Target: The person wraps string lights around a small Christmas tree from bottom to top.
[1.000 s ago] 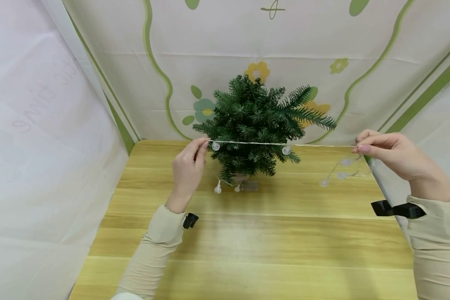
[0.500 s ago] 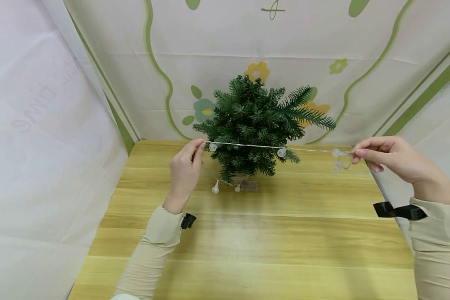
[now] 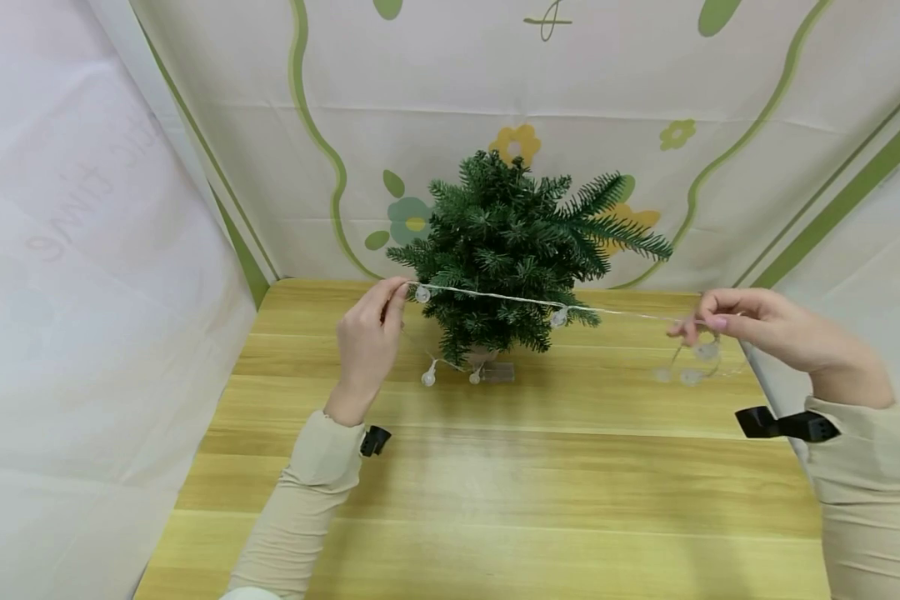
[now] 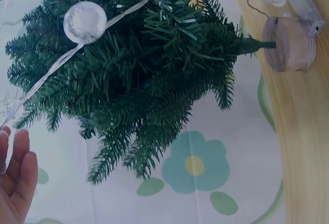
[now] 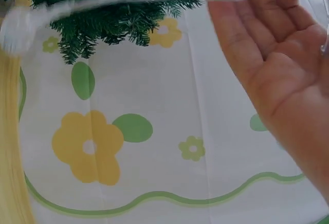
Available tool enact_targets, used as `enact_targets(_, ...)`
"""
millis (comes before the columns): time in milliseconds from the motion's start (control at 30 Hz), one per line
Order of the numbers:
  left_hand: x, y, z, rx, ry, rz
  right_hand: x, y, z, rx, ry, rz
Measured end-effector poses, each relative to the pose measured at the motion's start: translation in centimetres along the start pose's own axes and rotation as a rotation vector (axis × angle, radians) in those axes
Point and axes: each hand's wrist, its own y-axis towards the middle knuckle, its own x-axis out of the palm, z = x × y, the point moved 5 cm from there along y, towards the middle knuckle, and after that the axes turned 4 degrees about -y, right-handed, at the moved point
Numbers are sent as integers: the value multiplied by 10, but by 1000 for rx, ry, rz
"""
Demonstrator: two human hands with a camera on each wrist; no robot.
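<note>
A string of fairy lights [image 3: 495,295] with clear round bulbs stretches across the front of a small artificial Christmas tree [image 3: 502,242]. To the tree's left, my left hand [image 3: 371,337] pinches the wire between thumb and fingers. My right hand [image 3: 776,329] pinches it off to the right, with loose bulbs [image 3: 705,352] dangling below the fingers. One bulb [image 4: 85,22] shows large in the left wrist view. More of the string reaches the round wooden base [image 4: 298,44]. A clear battery box [image 3: 499,372] lies beside that base. The right palm [image 5: 277,64] faces its wrist camera.
The tree stands near the back of a wooden table [image 3: 465,517]. Behind it hangs a white cloth [image 3: 450,83] printed with flowers and green lines. Another white cloth [image 3: 67,350] closes off the left side. Two bulbs [image 3: 429,377] hang low by the base.
My right hand has lowered, so the wire now slopes down to the right. The left hand has drifted slightly left, and the bulbs between the hands have moved left with the string.
</note>
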Motion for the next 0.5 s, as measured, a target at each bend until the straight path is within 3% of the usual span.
enact_targets(100,-2,0,-3,-12,10,18,0,2,1,11,41,40)
enact_targets(233,-3,-1,-6,-16,27,23,-2,0,5,87,2,122)
enact_targets(367,-3,-1,-7,-24,24,12,-4,-4,8,165,6,103)
enact_targets(500,-3,-2,-10,-38,23,-6,-5,-5,14,296,5,70)
